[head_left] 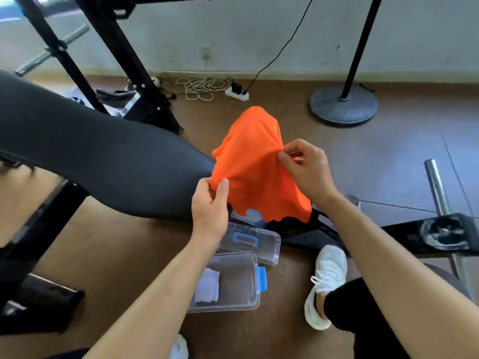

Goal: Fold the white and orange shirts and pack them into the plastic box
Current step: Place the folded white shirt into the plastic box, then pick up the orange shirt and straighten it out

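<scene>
A: Bench padding (90, 156), black and ribbed, is stretching across the left, isn't it?

B: Yes. The orange shirt (248, 161) is hanging bunched in the air just right of it, above the floor.

A: Where is the box sitting?

B: The clear plastic box (238, 281) is lying open on the floor below the shirt, with its lid (269, 244) resting just beyond it.

A: And the hands?

B: The left hand (210, 203) is pinching the shirt's lower left edge between thumb and curled fingers. The right hand (305, 172) is pinching the right edge likewise.

A: The white shirt (207, 285)?

B: It is lying folded in the box's left end.
</scene>
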Available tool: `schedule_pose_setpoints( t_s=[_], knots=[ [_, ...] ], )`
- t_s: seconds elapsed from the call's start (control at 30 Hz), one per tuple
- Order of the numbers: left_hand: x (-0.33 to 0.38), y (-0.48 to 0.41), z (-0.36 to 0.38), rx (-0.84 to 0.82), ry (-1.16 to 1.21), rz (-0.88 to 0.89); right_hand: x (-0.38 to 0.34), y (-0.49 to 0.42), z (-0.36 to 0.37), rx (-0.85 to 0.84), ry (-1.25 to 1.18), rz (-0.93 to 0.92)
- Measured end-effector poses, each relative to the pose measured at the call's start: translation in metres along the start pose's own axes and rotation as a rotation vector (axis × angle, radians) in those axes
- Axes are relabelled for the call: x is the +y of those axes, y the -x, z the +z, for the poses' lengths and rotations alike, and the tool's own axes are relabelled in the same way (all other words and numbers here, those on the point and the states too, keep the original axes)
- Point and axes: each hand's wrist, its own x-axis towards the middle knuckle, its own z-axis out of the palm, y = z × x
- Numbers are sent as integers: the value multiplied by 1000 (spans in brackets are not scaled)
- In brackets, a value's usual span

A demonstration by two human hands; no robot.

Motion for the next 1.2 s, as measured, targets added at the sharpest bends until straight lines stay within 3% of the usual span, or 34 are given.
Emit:
schedule_pose_setpoints(
  t_s=[0.1,0.6,0.77,0.9,0.97,1.07,1.2],
  knots=[
    [-1,14,-22,-99,-10,21,-9,21,-15,0,-26,-5],
    [24,130,-134,-142,316,-86,-65,178,-24,-104,36,21],
    [8,159,-160,-132,291,-157,-76,239,-14,-208,76,97],
    [-3,172,-177,-159,191,-42,-96,260,-2,-164,69,15],
    [-6,175,-182,-236,121,35,-110,260,8,-253,87,-158],
    [-1,177,-188,-400,45,124,-130,249,25,-547,121,-312],
    [3,167,-204,-403,-41,192,-145,221,46,-917,52,-176]
  ],
)
